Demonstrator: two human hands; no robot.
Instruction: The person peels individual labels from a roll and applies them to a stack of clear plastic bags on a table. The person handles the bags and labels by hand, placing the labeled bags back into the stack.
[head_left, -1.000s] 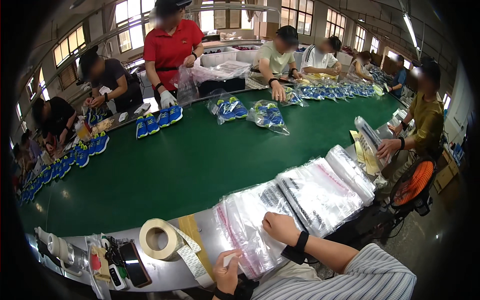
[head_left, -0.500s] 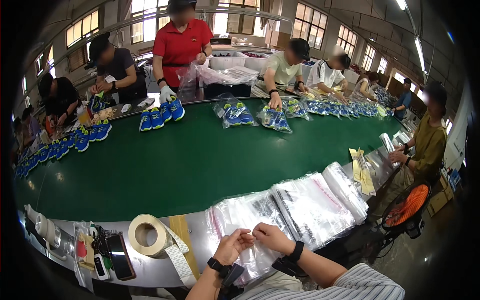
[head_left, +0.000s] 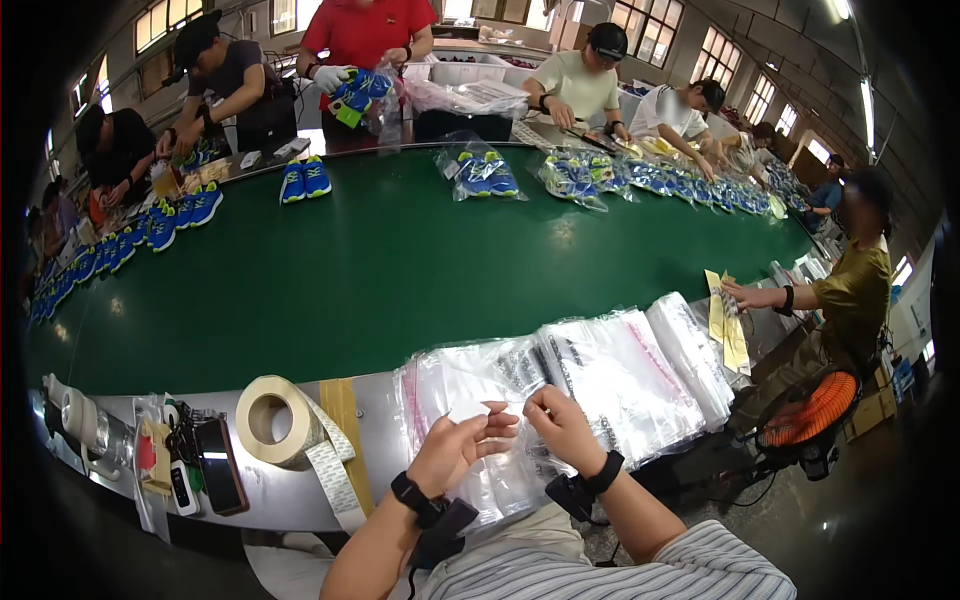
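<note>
My left hand (head_left: 462,452) is over the stack of clear plastic bags (head_left: 425,385) at the table's near edge. Its fingers curl toward the thumb. A small whitish patch shows just beyond the thumb; whether it is a held label or glare on the plastic is unclear. Close by on the right, my right hand (head_left: 565,428) is closed with fingertips pinched, facing the left one. Whatever it may hold is too small to make out. A second pile of bags (head_left: 625,375) lies beyond my right hand. Left of the bags stands a roll of labels (head_left: 262,420), its printed strip (head_left: 335,485) trailing toward me.
A green conveyor belt (head_left: 300,290) runs across, with blue shoes (head_left: 305,180) and bagged pairs (head_left: 485,172) along its far side. Several co-workers stand around it. At left lie a phone (head_left: 220,465) and a clear bottle (head_left: 100,430). An orange fan (head_left: 810,410) stands at right.
My hands have moved slightly apart. Across the belt, the person in red has lifted a pair of shoes off it. The person at right now reaches to the yellowish strips.
</note>
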